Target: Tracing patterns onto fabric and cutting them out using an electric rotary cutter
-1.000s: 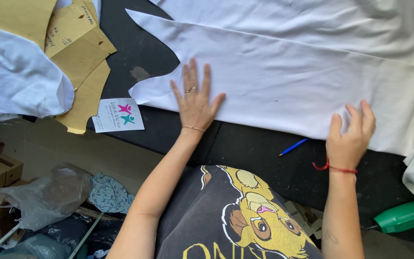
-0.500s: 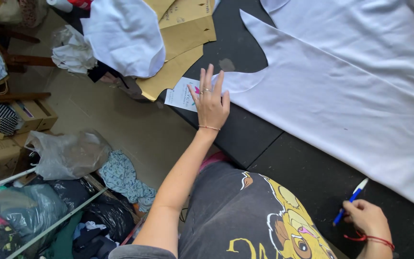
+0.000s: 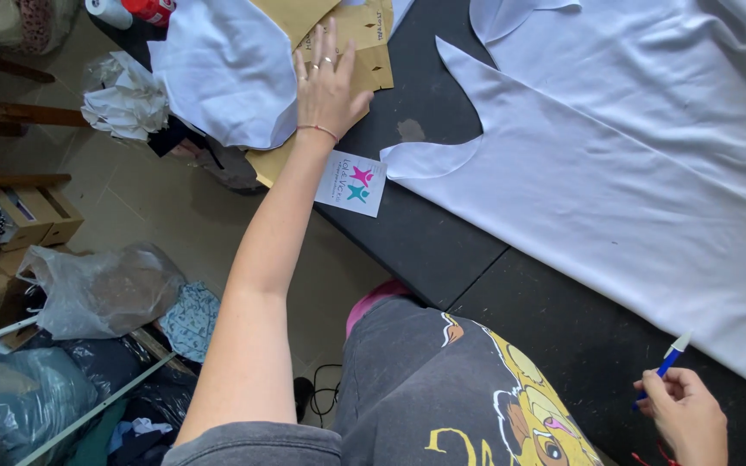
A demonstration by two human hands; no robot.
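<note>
Left hand (image 3: 328, 91): moved off the white fabric (image 3: 615, 190); now flat, fingers spread, on brown paper patterns (image 3: 364, 47), far left.
Right hand (image 3: 688, 414): near right, closed around blue pen (image 3: 666, 362).
Grip on patterns: apparently none.

Your left hand (image 3: 330, 86) is lying flat, fingers spread, on the brown paper pattern pieces (image 3: 364, 43) at about eleven o'clock on the black table (image 3: 425, 242), with a folded white cloth (image 3: 226, 73) lying just to its nine o'clock side and a small white card with pink and teal stars (image 3: 353, 182) sitting just below your wrist at the table's edge. Your right hand (image 3: 688, 414) is curling around a blue and white pen (image 3: 665, 364) down at five o'clock, near the lower edge of the large white cut fabric (image 3: 615, 164) that is spreading across the table from twelve to three o'clock.
</note>
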